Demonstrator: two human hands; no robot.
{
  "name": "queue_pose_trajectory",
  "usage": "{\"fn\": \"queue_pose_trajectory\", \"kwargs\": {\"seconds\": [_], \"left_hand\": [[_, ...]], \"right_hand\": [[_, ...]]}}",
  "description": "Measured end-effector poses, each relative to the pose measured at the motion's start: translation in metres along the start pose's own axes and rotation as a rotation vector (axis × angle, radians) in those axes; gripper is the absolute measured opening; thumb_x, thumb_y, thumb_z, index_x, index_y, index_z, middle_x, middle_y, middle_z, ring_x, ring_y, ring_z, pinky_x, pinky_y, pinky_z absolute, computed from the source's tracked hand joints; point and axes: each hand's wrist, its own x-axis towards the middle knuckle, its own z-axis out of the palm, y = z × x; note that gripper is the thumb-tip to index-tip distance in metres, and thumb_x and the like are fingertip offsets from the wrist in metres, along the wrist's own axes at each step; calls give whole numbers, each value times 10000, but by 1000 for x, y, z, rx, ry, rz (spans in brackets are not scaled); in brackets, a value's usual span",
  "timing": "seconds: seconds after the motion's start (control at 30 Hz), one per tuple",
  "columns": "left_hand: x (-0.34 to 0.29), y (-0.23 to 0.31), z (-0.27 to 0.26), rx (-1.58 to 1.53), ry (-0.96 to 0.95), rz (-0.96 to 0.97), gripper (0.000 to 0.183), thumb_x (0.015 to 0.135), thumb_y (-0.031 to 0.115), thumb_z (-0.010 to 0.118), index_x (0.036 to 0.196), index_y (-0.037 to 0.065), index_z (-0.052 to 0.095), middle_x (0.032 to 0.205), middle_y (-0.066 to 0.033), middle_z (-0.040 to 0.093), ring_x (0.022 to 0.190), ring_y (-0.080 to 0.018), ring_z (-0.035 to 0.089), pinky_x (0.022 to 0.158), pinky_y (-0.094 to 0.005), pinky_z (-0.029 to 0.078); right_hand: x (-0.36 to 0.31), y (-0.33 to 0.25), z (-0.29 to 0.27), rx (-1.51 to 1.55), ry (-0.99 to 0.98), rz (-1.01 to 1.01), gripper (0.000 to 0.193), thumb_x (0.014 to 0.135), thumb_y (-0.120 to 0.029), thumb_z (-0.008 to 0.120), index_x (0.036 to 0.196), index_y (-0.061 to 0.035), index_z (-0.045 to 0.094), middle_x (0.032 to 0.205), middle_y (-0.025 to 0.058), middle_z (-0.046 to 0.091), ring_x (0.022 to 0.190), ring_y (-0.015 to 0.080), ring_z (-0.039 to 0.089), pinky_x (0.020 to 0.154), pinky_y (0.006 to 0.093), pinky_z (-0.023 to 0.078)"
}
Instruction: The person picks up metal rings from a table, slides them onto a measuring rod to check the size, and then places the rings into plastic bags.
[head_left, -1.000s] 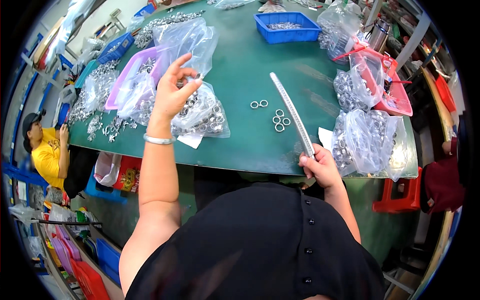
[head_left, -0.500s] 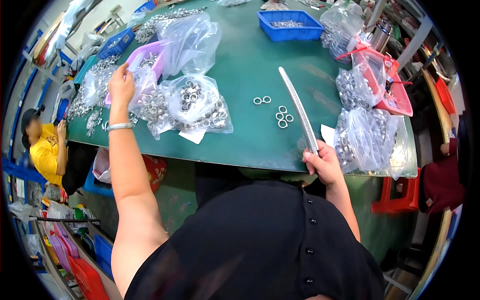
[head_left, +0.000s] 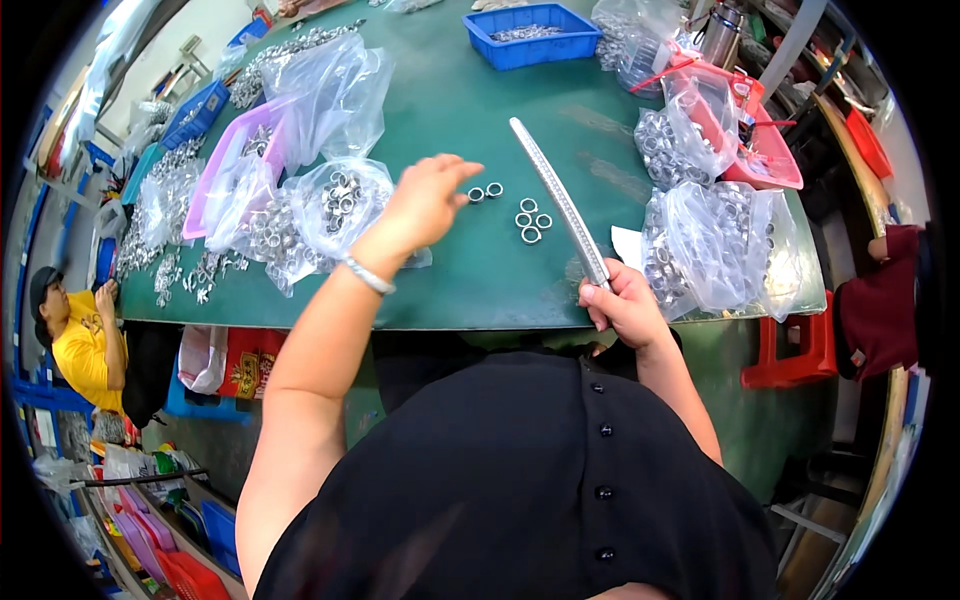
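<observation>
My right hand (head_left: 622, 303) grips the lower end of a ring mandrel (head_left: 562, 205), a long tapered metal stick with markings, which leans up and to the left over the table. No ring shows on its shaft. My left hand (head_left: 425, 200) hovers over the table left of the loose rings, its fingers stretched out and apart, holding nothing that I can see. Closest to its fingertips lies a pair of silver rings (head_left: 485, 192). Right of these, a cluster of several silver rings (head_left: 532, 220) rests on the green tabletop, beside the mandrel.
Clear bags of metal rings (head_left: 340, 205) lie left of my left hand, beside a purple basket (head_left: 213, 155). More bagged rings (head_left: 700, 245) and a pink basket (head_left: 775, 165) stand at right. A blue tray (head_left: 530, 50) sits at the back. A person in yellow (head_left: 85, 345) is at far left.
My left hand has left the purple basket and swung right toward the loose rings. My right hand keeps hold of the ring mandrel. The whole view has shifted slightly.
</observation>
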Motion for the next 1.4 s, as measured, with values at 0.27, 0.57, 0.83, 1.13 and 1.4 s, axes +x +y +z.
{"fn": "queue_pose_trajectory", "kwargs": {"seconds": [0.27,0.57,0.83,1.13,1.4], "left_hand": [[31,-11,52,-122,-146,-24,301,731,23,589,1031,41,572,940,-108,580,877,-265,554,780,-333,439],[50,9,13,-1455,210,-369,285,864,89,506,1143,37,481,862,-23,567,760,-94,526,702,-224,427],[45,46,19,-1404,-114,-330,360,756,13,632,1095,17,511,886,-28,567,839,-102,544,772,-236,448],[24,47,33,-1694,-201,-367,342,815,134,603,1110,-17,519,910,-29,571,807,-92,521,801,-251,424],[22,46,34,-1644,-207,-356,331,805,107,608,1102,-13,524,893,-27,572,813,-101,526,787,-250,427]], "right_hand": [[2,3,-1,20,-18,-6,113,788,-95,589,781,-37,493,606,-12,481,432,48,419,395,188,324],[1,-1,0,-48,-34,29,117,798,-101,588,781,-42,490,589,-26,465,432,44,416,406,189,325],[1,-2,0,-3,-31,22,109,801,-100,583,783,-44,491,623,-20,485,445,43,425,413,184,327],[0,-2,-2,-14,-45,31,109,802,-103,582,788,-45,491,627,-22,485,453,41,427,415,183,328],[1,0,-2,-22,-60,22,114,808,-114,584,798,-53,489,611,-36,468,455,34,421,413,181,323]]}}
